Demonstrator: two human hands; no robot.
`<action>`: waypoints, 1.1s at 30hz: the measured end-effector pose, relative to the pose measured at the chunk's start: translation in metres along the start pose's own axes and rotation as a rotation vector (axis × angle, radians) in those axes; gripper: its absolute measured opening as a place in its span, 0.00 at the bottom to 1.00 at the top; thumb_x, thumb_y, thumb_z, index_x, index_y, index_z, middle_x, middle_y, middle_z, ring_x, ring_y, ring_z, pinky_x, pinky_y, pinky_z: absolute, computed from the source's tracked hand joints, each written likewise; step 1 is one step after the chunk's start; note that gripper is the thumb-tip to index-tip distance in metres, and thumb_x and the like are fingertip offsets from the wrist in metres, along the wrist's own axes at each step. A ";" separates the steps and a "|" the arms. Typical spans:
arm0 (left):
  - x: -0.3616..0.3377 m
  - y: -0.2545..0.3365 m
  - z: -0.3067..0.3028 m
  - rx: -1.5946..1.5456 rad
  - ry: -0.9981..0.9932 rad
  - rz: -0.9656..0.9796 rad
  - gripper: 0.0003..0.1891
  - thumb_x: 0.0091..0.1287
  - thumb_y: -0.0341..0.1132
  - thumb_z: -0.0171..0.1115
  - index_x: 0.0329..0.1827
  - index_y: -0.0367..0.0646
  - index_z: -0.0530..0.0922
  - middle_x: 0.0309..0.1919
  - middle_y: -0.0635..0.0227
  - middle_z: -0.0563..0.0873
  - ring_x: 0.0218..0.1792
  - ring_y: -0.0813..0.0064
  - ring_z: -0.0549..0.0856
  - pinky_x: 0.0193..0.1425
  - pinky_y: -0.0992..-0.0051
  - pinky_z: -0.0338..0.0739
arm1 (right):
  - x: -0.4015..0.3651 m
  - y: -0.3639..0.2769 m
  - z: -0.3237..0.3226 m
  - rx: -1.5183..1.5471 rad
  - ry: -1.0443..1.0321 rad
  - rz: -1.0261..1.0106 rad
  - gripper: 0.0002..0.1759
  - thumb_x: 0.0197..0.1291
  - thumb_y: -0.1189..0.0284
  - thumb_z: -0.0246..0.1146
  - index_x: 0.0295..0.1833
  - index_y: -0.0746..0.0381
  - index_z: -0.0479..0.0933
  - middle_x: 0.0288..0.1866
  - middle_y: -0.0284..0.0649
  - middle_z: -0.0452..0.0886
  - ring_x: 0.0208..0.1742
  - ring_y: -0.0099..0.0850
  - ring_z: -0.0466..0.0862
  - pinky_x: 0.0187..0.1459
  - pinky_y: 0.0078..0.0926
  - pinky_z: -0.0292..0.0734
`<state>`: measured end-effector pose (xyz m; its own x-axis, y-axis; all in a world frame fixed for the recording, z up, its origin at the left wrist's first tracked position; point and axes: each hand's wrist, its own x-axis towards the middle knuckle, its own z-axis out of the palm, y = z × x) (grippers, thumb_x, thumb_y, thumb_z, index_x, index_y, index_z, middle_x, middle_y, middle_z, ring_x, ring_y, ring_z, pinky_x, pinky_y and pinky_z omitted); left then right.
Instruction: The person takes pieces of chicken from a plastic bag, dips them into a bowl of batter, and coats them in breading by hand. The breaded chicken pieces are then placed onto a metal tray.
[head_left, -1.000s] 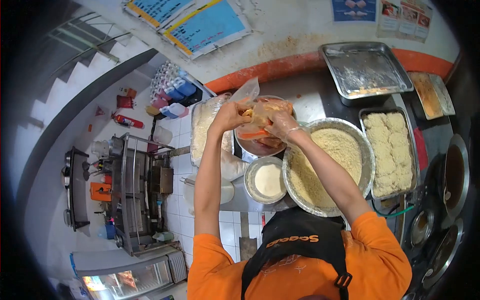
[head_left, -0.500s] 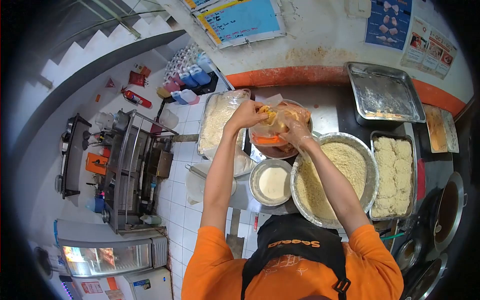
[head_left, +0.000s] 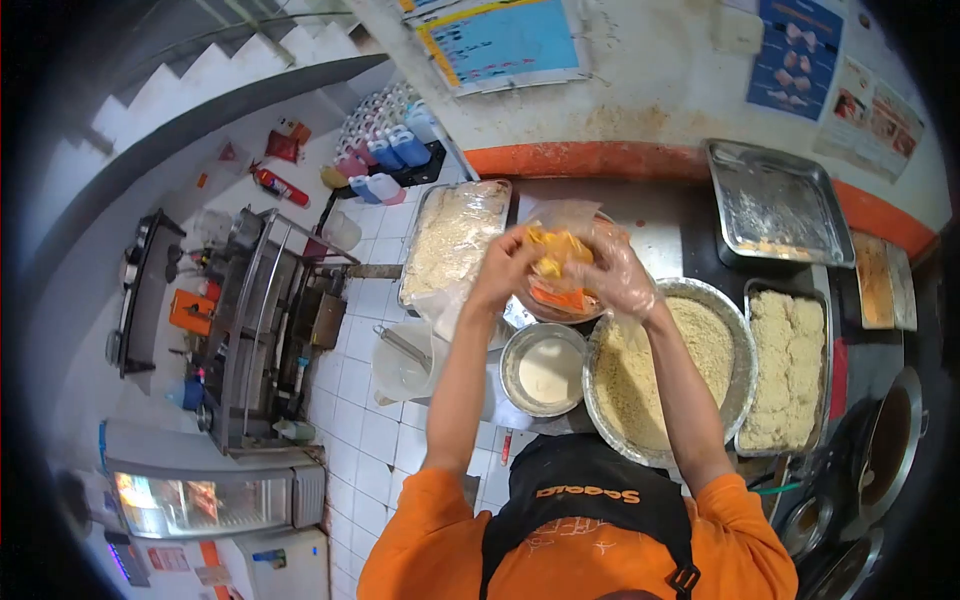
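Note:
A clear plastic bag (head_left: 558,250) with yellow and orange contents hangs between my hands, over a round metal bowl (head_left: 570,312) at the table's back. My left hand (head_left: 503,268), bare, is closed in a pinch on the bag's left side. My right hand (head_left: 622,280), in a thin clear plastic glove, has its fingers curled against the bag's right side. What the contents are I cannot make out. Near my forearms stand a small bowl of pale liquid (head_left: 549,375) and a large metal basin (head_left: 748,362) of pale crumbly flour.
On the left is a plastic-covered tray of pale crumbs (head_left: 445,235); below it stands a translucent tub (head_left: 392,368) with a metal-handled tool. A tray of coated pieces (head_left: 783,370) lies right of the basin, with a floury metal tray (head_left: 775,205) behind. Large pans (head_left: 893,440) stand far right.
My hands have drawn slightly apart and lower, with the bag spread wider between them. My right hand has moved right. The whole view has shifted a little.

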<state>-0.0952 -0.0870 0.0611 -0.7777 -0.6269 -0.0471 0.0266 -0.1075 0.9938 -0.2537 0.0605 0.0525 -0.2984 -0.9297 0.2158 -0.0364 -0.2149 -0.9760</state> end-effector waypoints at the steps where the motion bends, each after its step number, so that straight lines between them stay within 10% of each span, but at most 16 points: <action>1: -0.013 -0.012 0.006 -0.020 -0.015 0.045 0.13 0.70 0.29 0.63 0.55 0.37 0.82 0.45 0.68 0.88 0.43 0.80 0.86 0.50 0.77 0.82 | -0.007 -0.009 0.003 -0.160 -0.011 -0.061 0.24 0.62 0.65 0.71 0.59 0.68 0.79 0.54 0.45 0.84 0.55 0.34 0.82 0.58 0.32 0.77; 9: -0.142 -0.070 0.045 -0.375 0.218 -0.134 0.26 0.73 0.41 0.65 0.70 0.41 0.72 0.50 0.68 0.86 0.44 0.80 0.85 0.42 0.78 0.83 | -0.072 0.002 0.047 0.020 -0.180 0.157 0.25 0.62 0.69 0.69 0.61 0.69 0.75 0.48 0.39 0.81 0.47 0.28 0.78 0.46 0.25 0.75; 17: -0.163 -0.133 0.077 -0.150 0.429 0.163 0.19 0.61 0.41 0.77 0.39 0.38 0.76 0.28 0.78 0.76 0.30 0.87 0.74 0.31 0.78 0.70 | -0.108 0.050 0.043 -0.106 -0.033 0.325 0.29 0.71 0.63 0.64 0.71 0.67 0.70 0.60 0.42 0.77 0.49 0.30 0.79 0.49 0.25 0.76; 33: -0.197 -0.115 0.053 -0.213 0.547 0.121 0.17 0.50 0.33 0.83 0.35 0.39 0.80 0.27 0.77 0.80 0.30 0.85 0.74 0.33 0.78 0.69 | -0.088 0.021 0.094 -0.311 -0.234 0.230 0.27 0.71 0.63 0.63 0.69 0.68 0.72 0.58 0.42 0.79 0.49 0.30 0.79 0.50 0.25 0.76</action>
<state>0.0211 0.0899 -0.0385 -0.3265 -0.9445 -0.0355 0.2640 -0.1272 0.9561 -0.1388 0.1098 0.0160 -0.1098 -0.9931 -0.0418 -0.2895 0.0722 -0.9545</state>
